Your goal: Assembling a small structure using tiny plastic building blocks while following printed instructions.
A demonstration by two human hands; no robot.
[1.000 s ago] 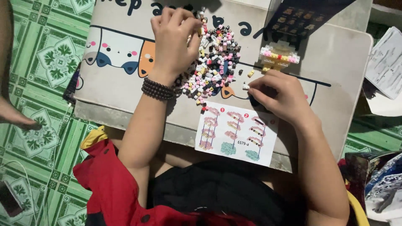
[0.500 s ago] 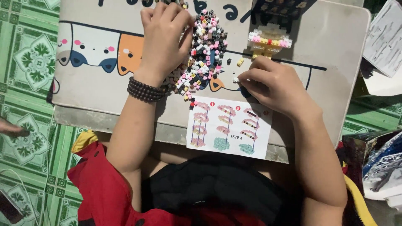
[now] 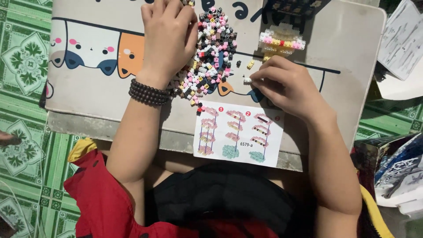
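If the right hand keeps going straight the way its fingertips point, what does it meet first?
The right hand points left along the cream tray. Just past the small pale brick it pinches, it would probably meet the heap of tiny pink, black and white building bricks first, though depth is unclear.

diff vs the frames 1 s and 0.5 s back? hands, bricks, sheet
The left hand has stayed spread on the pile of small bricks. The right hand slid slightly left along the board, fingertips now pinching a small pale brick. The instruction sheet and the partly built model stayed put; the overall drift is the camera's.
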